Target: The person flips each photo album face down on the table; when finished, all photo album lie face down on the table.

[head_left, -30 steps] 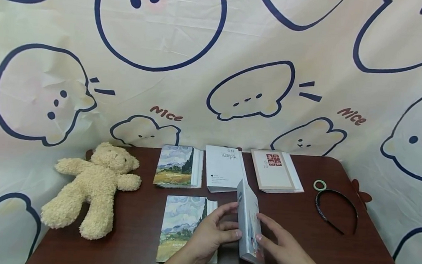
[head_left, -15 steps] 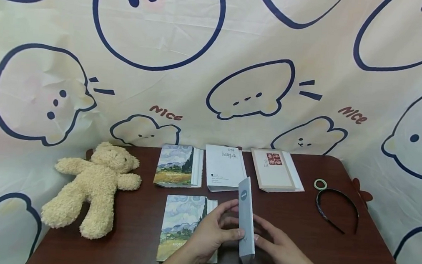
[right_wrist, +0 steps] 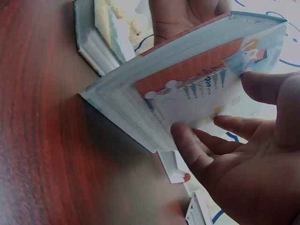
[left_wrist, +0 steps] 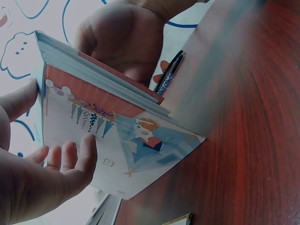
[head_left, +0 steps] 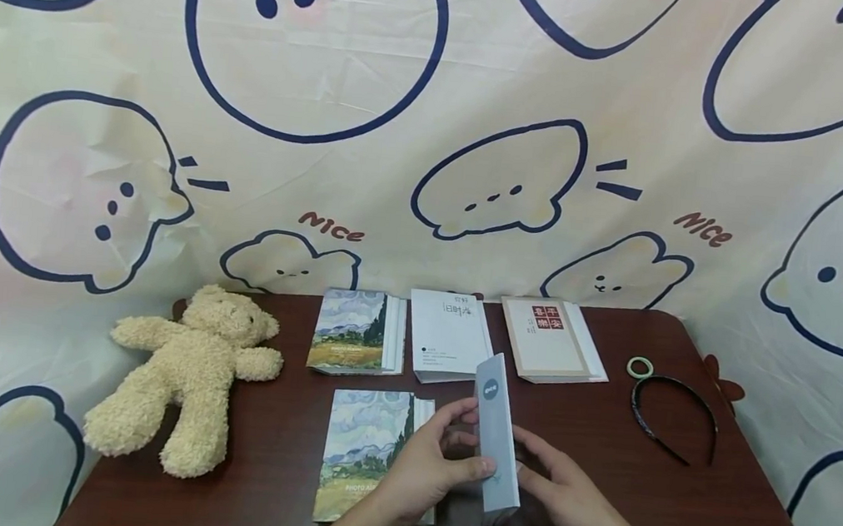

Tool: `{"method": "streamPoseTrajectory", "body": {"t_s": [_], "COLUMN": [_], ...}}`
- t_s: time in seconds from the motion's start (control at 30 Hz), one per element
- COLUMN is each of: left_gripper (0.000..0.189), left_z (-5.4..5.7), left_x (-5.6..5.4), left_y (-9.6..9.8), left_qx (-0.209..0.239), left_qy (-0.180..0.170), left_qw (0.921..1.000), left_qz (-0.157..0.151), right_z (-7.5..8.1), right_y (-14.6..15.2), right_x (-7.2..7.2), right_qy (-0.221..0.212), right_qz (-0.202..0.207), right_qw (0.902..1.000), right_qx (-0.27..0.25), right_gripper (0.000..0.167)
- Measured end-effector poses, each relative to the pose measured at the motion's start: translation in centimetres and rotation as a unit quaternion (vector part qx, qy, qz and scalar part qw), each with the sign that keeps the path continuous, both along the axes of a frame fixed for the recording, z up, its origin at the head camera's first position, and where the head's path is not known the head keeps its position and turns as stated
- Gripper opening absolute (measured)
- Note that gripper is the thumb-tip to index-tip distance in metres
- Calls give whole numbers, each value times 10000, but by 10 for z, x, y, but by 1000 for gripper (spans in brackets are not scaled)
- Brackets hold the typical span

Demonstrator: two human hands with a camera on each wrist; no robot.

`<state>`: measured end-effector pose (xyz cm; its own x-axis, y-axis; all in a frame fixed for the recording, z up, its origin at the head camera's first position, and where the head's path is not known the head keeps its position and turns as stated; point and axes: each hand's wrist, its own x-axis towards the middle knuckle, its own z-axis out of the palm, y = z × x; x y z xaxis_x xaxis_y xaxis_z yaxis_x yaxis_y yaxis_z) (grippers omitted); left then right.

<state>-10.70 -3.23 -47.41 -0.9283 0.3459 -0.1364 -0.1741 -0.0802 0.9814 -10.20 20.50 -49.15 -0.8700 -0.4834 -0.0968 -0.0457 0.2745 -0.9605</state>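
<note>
A thick photo album stands on edge between both hands, its pale spine with a dark oval mark facing the head camera. Its illustrated cover, with a reddish band and small pennants, shows in the left wrist view. The left hand holds it from the left, thumb at the spine and fingers along the cover. From the other side the right hand holds it with thumb and curled fingertips, as the right wrist view shows. Beside the left hand lies a landscape-painting album, partly covered by that forearm.
Along the back of the brown table lie a landscape album, a white album and a beige album. A teddy bear lies at left. At right are a black headband and a pale green ring.
The held album has turned so its spine faces the head camera and its front cover no longer shows there. Since half a second ago its lower end has shifted slightly right.
</note>
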Motion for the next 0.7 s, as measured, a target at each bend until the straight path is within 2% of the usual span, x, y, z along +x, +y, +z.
{"method": "streamPoseTrajectory", "body": {"t_s": [0.2, 0.43, 0.7], "left_gripper": [75, 74, 71], "left_z": [-1, -2, -8], "left_x": [1, 4, 6], "left_y": [4, 8, 13], "left_qx": [-141, -196, -364], "left_qy": [141, 132, -8], "left_qw": [9998, 9997, 9992], "left_qz": [-2, -48, -152], "right_z": [8, 17, 23], "right_y": [5, 12, 18], "right_x": [1, 1, 3], "right_qy": [73, 233, 161], "right_qz": [176, -135, -486], "right_qw": [9974, 9970, 9971], "right_qx": [-691, -723, -572], "right_gripper": [56, 53, 53]}}
